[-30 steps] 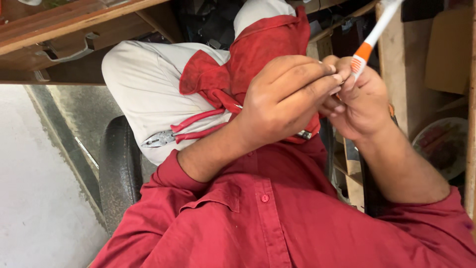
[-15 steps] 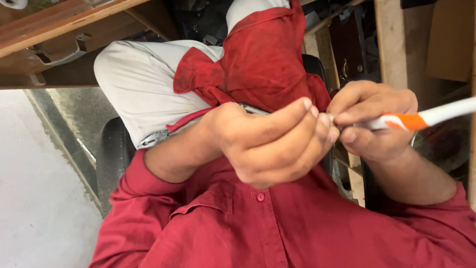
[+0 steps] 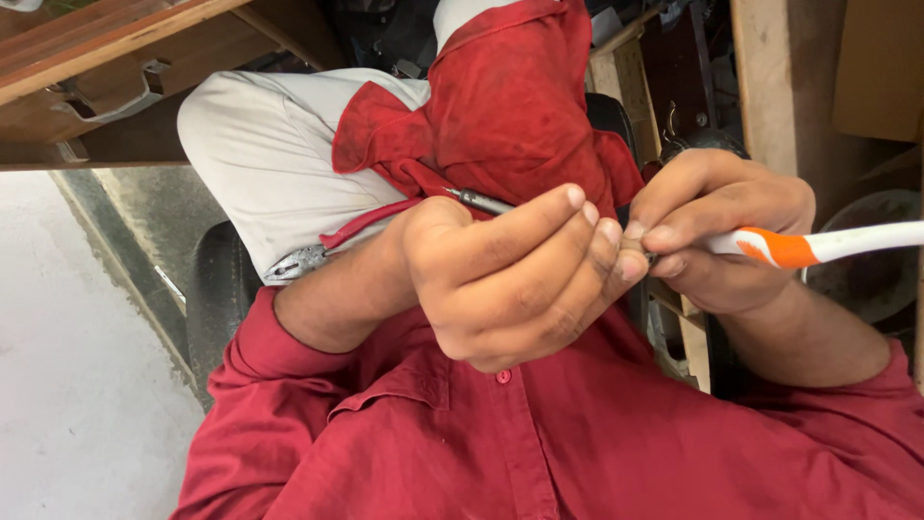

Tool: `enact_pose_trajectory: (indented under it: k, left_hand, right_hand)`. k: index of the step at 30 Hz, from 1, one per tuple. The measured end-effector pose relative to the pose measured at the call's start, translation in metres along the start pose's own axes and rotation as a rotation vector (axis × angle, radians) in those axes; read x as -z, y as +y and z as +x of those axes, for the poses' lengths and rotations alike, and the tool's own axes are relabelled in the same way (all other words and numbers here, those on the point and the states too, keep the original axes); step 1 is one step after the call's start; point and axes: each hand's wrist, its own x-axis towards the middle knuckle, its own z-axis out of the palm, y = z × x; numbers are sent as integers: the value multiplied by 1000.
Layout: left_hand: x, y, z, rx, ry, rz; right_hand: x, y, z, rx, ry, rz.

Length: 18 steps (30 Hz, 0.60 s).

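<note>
Left of centre, red-handled pliers point(image 3: 318, 252) rest on our lap, jaws pointing lower left. Our left hand point(image 3: 510, 279) sits mid-frame, fingers curled and pressed together around a thin dark metal shaft point(image 3: 478, 200) that pokes out toward the upper left. Just right, our right hand point(image 3: 722, 236) pinches the white-and-orange tool handle point(image 3: 818, 246) between thumb and fingertips. It lies almost level, long axis running left-right, white end reaching the right edge.
</note>
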Motion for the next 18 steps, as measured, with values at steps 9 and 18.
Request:
enact_pose_trajectory:
  k: [9, 18]
  left_hand:
    - [6, 13, -20, 246, -301, -268]
    - [-33, 46, -33, 1848, 944, -1849]
  right_hand:
    - [-16, 0, 1, -298, 274, 286]
    - [-37, 35, 15, -249, 100, -749]
